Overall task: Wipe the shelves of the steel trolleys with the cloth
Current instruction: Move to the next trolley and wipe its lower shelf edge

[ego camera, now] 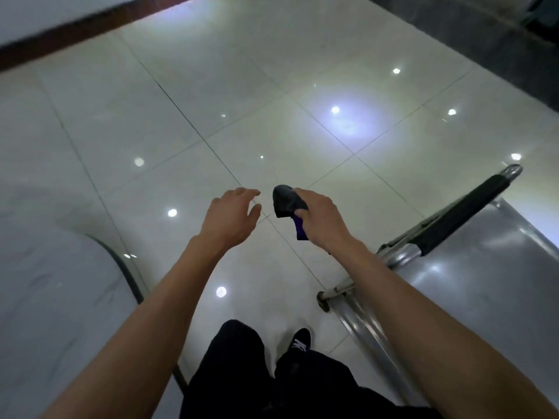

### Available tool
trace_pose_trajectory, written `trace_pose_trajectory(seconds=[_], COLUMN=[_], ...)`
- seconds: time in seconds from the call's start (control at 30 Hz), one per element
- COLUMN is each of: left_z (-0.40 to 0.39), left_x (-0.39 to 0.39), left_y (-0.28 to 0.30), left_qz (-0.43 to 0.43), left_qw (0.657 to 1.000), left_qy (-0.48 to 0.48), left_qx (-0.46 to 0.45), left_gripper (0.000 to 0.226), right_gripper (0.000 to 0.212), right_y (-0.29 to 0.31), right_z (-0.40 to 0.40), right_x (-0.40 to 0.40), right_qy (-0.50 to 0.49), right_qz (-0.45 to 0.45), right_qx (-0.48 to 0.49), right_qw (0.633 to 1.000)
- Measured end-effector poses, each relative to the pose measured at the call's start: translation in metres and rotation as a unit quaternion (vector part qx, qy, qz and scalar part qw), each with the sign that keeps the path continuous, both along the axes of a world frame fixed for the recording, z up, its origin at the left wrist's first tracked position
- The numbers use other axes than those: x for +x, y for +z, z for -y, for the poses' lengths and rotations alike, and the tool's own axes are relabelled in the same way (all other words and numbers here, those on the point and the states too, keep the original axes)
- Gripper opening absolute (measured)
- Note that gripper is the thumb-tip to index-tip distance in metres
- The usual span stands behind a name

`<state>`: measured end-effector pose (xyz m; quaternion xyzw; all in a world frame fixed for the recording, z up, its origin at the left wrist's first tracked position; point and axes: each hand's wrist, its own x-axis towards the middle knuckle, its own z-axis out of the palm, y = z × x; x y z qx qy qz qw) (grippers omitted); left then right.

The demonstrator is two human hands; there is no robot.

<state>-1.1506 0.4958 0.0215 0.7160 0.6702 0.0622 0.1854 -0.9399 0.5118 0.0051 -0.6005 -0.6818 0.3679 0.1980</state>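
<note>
My right hand grips a bunched dark cloth with a purple end hanging below the fist, held in the air above the floor. My left hand hovers just left of the cloth with fingers relaxed and spread, holding nothing. A steel trolley stands at the right, its shiny top shelf below and right of my right forearm. Its black-padded push handle runs diagonally along the shelf's near-left edge.
A glossy white tiled floor stretches ahead, with light reflections. A pale rounded counter with a dark edge sits at the lower left. A dark skirting board runs along the far wall. My legs and a black shoe show below.
</note>
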Motion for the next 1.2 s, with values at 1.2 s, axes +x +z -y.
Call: trace_pose_trajectory(seconds=[1.2], left_z=[-0.557], left_x=[0.241], left_y=[-0.024], left_qz=[-0.008], left_qw=[0.944], left_qy=[-0.330], left_qx=[-0.024], left_gripper=[0.042], right_gripper=[0.023], right_y=[-0.010], right_z=[-0.403], right_x=[0.217], right_qy=[-0.304], right_qz=[0.020], right_qx=[-0.046], right_qw=[0.951])
